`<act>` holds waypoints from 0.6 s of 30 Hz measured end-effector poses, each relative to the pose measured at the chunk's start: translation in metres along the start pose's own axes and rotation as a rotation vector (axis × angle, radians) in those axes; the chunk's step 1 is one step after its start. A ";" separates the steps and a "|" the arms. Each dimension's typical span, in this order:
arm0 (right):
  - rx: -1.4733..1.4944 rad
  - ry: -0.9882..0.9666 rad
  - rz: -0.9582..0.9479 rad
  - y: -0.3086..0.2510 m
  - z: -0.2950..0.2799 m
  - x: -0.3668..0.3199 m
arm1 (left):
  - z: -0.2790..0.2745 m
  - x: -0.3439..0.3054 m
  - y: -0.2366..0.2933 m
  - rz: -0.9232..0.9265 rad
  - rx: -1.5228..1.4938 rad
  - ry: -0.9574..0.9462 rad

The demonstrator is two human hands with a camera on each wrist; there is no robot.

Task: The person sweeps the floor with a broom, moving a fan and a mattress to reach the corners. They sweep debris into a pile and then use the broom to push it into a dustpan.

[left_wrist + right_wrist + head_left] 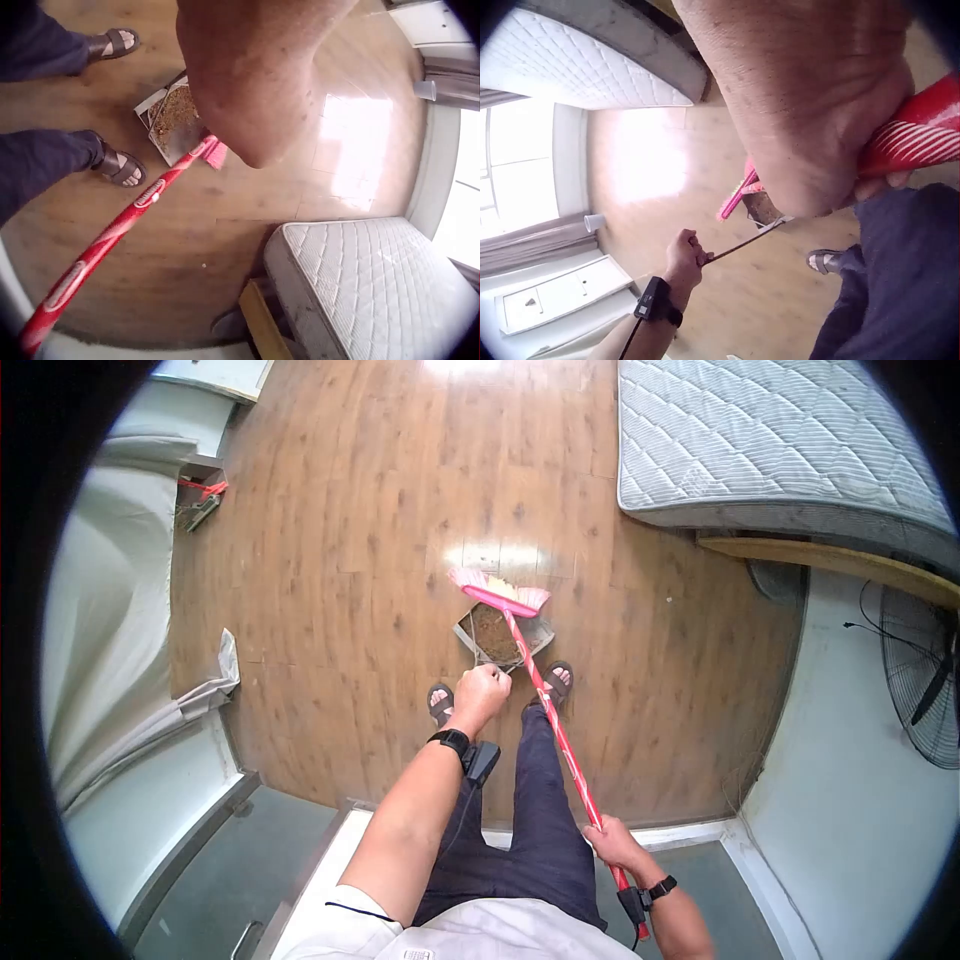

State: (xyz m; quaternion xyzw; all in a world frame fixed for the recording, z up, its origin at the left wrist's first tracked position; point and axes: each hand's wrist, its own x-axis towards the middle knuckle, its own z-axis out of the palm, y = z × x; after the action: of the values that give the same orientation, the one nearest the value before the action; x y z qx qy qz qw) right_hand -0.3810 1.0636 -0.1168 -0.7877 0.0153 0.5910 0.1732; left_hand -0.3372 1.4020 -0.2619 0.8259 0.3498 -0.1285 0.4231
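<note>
My left hand (483,693) grips the thin handle (742,244) of a dustpan (541,636). Brown debris (174,112) lies spread inside the dustpan, which is low over the floor in front of my feet. With my right hand (615,842) I hold the upper part of a red-and-white striped broom handle (560,735), near my right hip. The handle slants away to a pink broom head (500,598), whose bristles (530,598) point away from me. In the head view the broom head overlaps the dustpan's far edge.
My sandalled feet (560,678) stand just behind the dustpan on the wood floor (350,560). A mattress (780,440) is at far right, with a fan (925,680) near the right wall. Light cloth (120,600) hangs on the left, near a red-and-grey object (205,505).
</note>
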 end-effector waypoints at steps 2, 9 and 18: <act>0.081 -0.074 0.012 0.009 0.005 -0.030 | 0.007 0.003 -0.002 0.002 0.021 -0.006; 0.016 -0.035 0.053 -0.002 -0.001 -0.070 | 0.005 0.002 -0.001 -0.015 0.005 0.003; 0.366 -0.146 0.096 0.004 0.009 -0.029 | 0.011 0.009 -0.001 -0.009 0.017 -0.005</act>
State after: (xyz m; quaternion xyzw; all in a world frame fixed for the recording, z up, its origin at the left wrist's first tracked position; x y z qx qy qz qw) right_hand -0.3990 1.0572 -0.0929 -0.6967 0.1472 0.6414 0.2856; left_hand -0.3309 1.3983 -0.2735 0.8275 0.3515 -0.1353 0.4164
